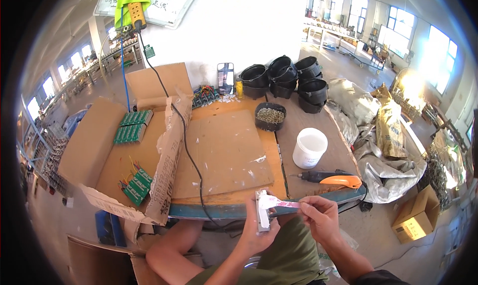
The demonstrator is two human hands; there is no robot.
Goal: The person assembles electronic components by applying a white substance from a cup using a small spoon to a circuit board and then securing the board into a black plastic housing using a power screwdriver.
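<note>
White paste (263, 210) covers the face of one slim grey block (263, 229), held over the lap (294, 245) before the bench (239, 200) by the left hand (250, 231), whose fingers close along its sides, apparently to leave that face clear. Pinched between thumb and fingers, one spatula (285, 204) in the right hand (321, 217) touches its tip to the paste; its length holds those fingers clear of it. Within reach are one white tub (309, 148) and one orange-and-black power driver (329, 178). Farther out are one black bowl (268, 127) of small metal pieces (270, 116) and four stacks of black buckets (311, 103), though how many nest in each is hard to tell. Leftward, one open carton (172, 165) holds two groups of green-faced units (138, 186).
</note>
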